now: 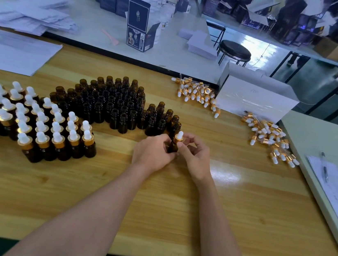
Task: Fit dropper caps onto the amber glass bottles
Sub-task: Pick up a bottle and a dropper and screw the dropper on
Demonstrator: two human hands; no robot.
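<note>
Item 1. Paper stack (12, 53): lay at the far left of the wooden counter (154, 201), behind the work and apart from it.

Item 2. Capped bottles (35, 123): stood upright in close rows at the left, each with a gold collar and white bulb. Judged to be the finished lot, kept to 1 side so it would not mix with the rest.

Item 3. Open bottles (115, 103): a dense cluster, upright and uncapped, just right of the finished rows and directly beyond the hands. Probably the waiting stock, set within easy reach.

Item 4. Left hand (152, 151): fingers curled round the body of 1 amber bottle (173, 146), holding it upright near the centre of the counter, likely to stop it turning.

Item 5. Dropper cap (179, 136): sat on that bottle's neck. Whether it was fully seated could not be told.

Item 6. Right hand (194, 155): thumb and fingertips pinched the cap's gold collar, a grip suited to twisting it down.

Item 7. Loose caps (198, 95): 1 heap lay against the white box (256, 96), with a second heap (269, 139) further right. Both lay on the right hand's side, presumably as supply.

Item 8. Printed sheet (335, 192) with pen (324, 167): lay at the far right on the adjoining pale surface.
</note>
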